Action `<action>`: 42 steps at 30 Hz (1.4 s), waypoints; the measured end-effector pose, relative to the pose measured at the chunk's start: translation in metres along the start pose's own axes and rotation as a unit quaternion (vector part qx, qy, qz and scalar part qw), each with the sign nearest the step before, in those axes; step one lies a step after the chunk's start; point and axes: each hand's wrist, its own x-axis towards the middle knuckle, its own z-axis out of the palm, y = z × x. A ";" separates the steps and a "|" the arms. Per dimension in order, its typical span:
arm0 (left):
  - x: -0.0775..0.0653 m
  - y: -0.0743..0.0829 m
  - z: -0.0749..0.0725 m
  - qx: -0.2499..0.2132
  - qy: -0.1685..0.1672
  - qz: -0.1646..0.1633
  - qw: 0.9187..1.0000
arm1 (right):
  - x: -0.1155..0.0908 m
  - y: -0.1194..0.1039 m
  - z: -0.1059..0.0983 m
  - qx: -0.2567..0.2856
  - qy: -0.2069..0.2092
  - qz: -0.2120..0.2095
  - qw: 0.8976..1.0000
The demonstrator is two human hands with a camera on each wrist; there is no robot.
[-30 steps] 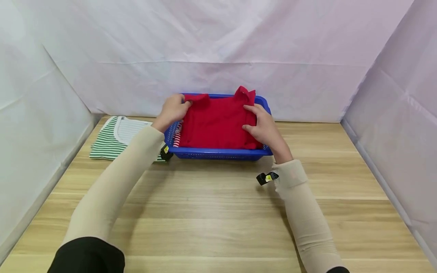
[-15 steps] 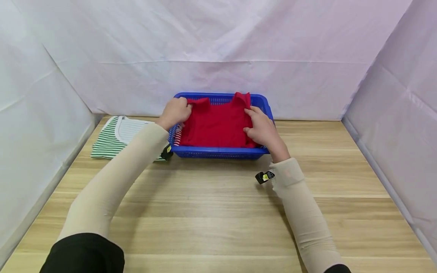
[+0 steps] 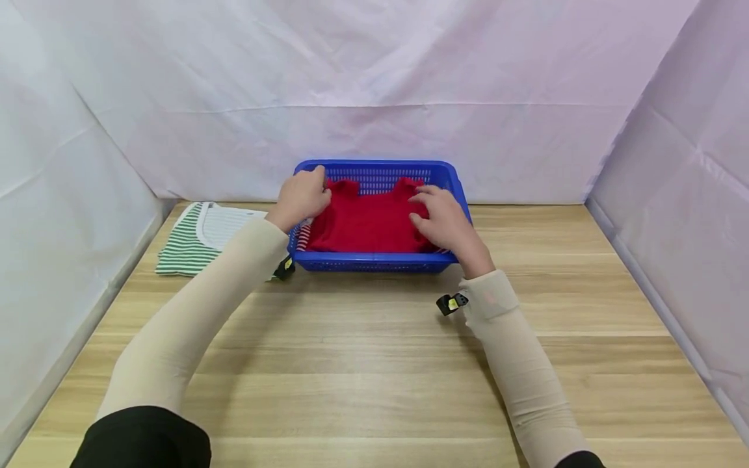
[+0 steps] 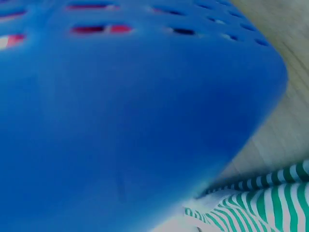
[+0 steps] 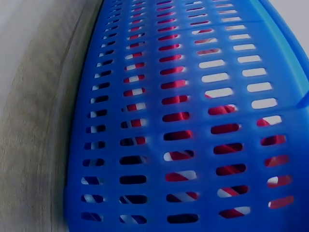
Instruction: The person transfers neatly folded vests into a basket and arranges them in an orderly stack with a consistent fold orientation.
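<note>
A folded red garment (image 3: 374,221) lies inside a blue slotted plastic basket (image 3: 374,258), over a red-and-white striped cloth (image 3: 303,238) that shows at the left. My left hand (image 3: 302,199) is over the basket's left side, beside the garment's upper left corner. Its fingers look loosened, though they are partly hidden. At the garment's right edge, my right hand (image 3: 443,221) hovers or rests lightly with fingers spread and relaxed; contact is unclear. Neither wrist view shows a hand, only the basket wall (image 4: 120,111) on the left and the slotted side (image 5: 169,116) on the right.
A folded green-and-white striped shirt (image 3: 201,237) lies on the wooden table (image 3: 363,364), left of the basket and partly behind my left forearm. White cloth walls (image 3: 374,71) enclose the table at the back and sides.
The red garment's raised upper corners have dropped lower into the basket, baring more of its back wall. Both hands have loosened from the garment; my right fingers have spread.
</note>
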 end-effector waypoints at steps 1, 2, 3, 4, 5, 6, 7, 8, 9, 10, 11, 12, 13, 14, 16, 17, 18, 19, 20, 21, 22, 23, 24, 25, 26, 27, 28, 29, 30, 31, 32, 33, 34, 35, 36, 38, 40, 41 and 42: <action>0.000 0.000 0.000 0.010 -0.008 0.023 1.000 | 0.000 0.000 0.001 -0.003 -0.016 -0.016 1.000; 0.000 0.001 0.001 0.021 -0.020 0.048 0.998 | 0.000 0.000 0.001 -0.003 -0.037 -0.028 0.999; 0.000 0.001 0.001 0.033 -0.034 0.077 0.996 | 0.000 -0.001 0.002 -0.002 -0.058 -0.034 0.998; 0.001 0.002 0.001 0.045 -0.052 0.103 0.992 | -0.001 -0.001 0.003 -0.001 -0.077 -0.036 0.996; 0.000 0.002 0.002 0.051 -0.077 0.120 0.988 | -0.001 -0.001 0.003 -0.001 -0.093 -0.035 0.995; 0.000 0.003 0.002 0.057 -0.106 0.131 0.984 | -0.002 -0.001 0.003 -0.001 -0.106 -0.030 0.994; -0.001 0.003 0.003 0.065 -0.132 0.137 0.980 | -0.003 -0.001 0.004 -0.002 -0.117 -0.025 0.993; -0.001 0.003 0.004 0.075 -0.154 0.138 0.976 | -0.003 -0.002 0.004 -0.003 -0.123 -0.020 0.992; -0.002 0.003 0.004 0.085 -0.171 0.133 0.972 | -0.004 -0.002 0.004 -0.006 -0.128 -0.017 0.992; -0.002 0.002 0.005 0.096 -0.185 0.124 0.970 | -0.004 -0.002 0.003 -0.008 -0.131 -0.014 0.991; -0.003 0.002 0.006 0.105 -0.192 0.115 0.969 | -0.005 -0.002 0.003 -0.008 -0.132 -0.013 0.991; -0.003 0.002 0.007 0.113 -0.194 0.108 0.968 | -0.005 -0.003 0.003 -0.009 -0.133 -0.012 0.991; -0.003 0.001 0.007 0.120 -0.193 0.103 0.968 | -0.005 -0.003 0.003 -0.009 -0.134 -0.012 0.991; -0.002 0.001 0.007 0.126 -0.193 0.096 0.968 | -0.005 -0.003 0.003 -0.010 -0.134 -0.011 0.991; -0.001 0.001 0.007 0.133 -0.193 0.083 0.969 | -0.005 -0.003 0.003 -0.009 -0.135 -0.008 0.991; -0.001 0.001 0.006 0.134 -0.193 0.078 0.969 | -0.005 -0.003 0.003 -0.010 -0.136 -0.008 0.991; 0.000 0.001 0.006 0.135 -0.194 0.073 0.969 | -0.005 -0.003 0.003 -0.010 -0.138 -0.006 0.990; 0.001 0.001 0.006 0.135 -0.196 0.068 0.969 | -0.005 -0.003 0.003 -0.010 -0.139 -0.005 0.990; 0.001 0.000 0.006 0.135 -0.197 0.065 0.969 | -0.005 -0.003 0.003 -0.010 -0.140 -0.004 0.990; 0.002 -0.001 0.006 0.135 -0.197 0.063 0.969 | -0.005 -0.003 0.003 -0.009 -0.140 -0.003 0.990; 0.001 -0.001 0.005 0.133 -0.196 0.062 0.970 | -0.004 -0.004 0.003 -0.009 -0.142 -0.005 0.990; 0.001 -0.002 0.005 0.130 -0.193 0.064 0.970 | -0.004 -0.004 0.004 -0.010 -0.144 -0.006 0.990; 0.001 -0.003 0.005 0.125 -0.189 0.067 0.972 | -0.004 -0.005 0.004 -0.010 -0.145 -0.008 0.989; 0.000 -0.004 0.005 0.117 -0.184 0.070 0.973 | -0.003 -0.005 0.005 -0.011 -0.146 -0.009 0.989; 0.000 -0.005 0.004 0.109 -0.179 0.075 0.975 | -0.003 -0.005 0.006 -0.011 -0.147 -0.010 0.989; -0.001 -0.006 0.004 0.102 -0.174 0.079 0.976 | -0.003 -0.005 0.007 -0.011 -0.149 -0.011 0.989; -0.003 -0.007 0.003 0.095 -0.170 0.082 0.977 | -0.002 -0.005 0.008 -0.011 -0.151 -0.013 0.988; -0.004 -0.009 0.003 0.089 -0.165 0.087 0.978 | -0.002 -0.006 0.009 -0.010 -0.152 -0.013 0.988; -0.006 -0.009 0.002 0.086 -0.163 0.090 0.979 | -0.002 -0.006 0.009 -0.009 -0.152 -0.014 0.988; -0.008 -0.010 0.002 0.083 -0.161 0.093 0.979 | -0.001 -0.006 0.010 -0.009 -0.153 -0.013 0.988; -0.010 -0.010 0.002 0.081 -0.161 0.095 0.979 | -0.001 -0.006 0.010 -0.009 -0.153 -0.013 0.988; -0.012 -0.009 0.001 0.080 -0.162 0.097 0.979 | -0.001 -0.006 0.009 -0.008 -0.153 -0.013 0.988; -0.015 -0.009 0.001 0.080 -0.163 0.099 0.978 | -0.001 -0.006 0.009 -0.009 -0.154 -0.012 0.988; -0.017 -0.008 0.001 0.079 -0.166 0.101 0.978 | 0.000 -0.006 0.009 -0.010 -0.154 -0.011 0.988; -0.019 -0.006 0.000 0.079 -0.168 0.104 0.977 | 0.000 -0.005 0.008 -0.011 -0.155 -0.010 0.988; -0.023 -0.002 0.000 0.076 -0.175 0.107 0.976 | 0.000 -0.004 0.007 -0.011 -0.157 -0.006 0.987; -0.026 0.001 0.000 0.075 -0.180 0.106 0.975 | 0.000 -0.004 0.005 -0.010 -0.159 -0.002 0.987; -0.028 0.002 0.000 0.074 -0.183 0.104 0.975 | 0.000 -0.004 0.005 -0.009 -0.160 0.000 0.987; -0.029 0.003 0.000 0.072 -0.185 0.102 0.975 | 0.000 -0.004 0.005 -0.008 -0.161 0.002 0.987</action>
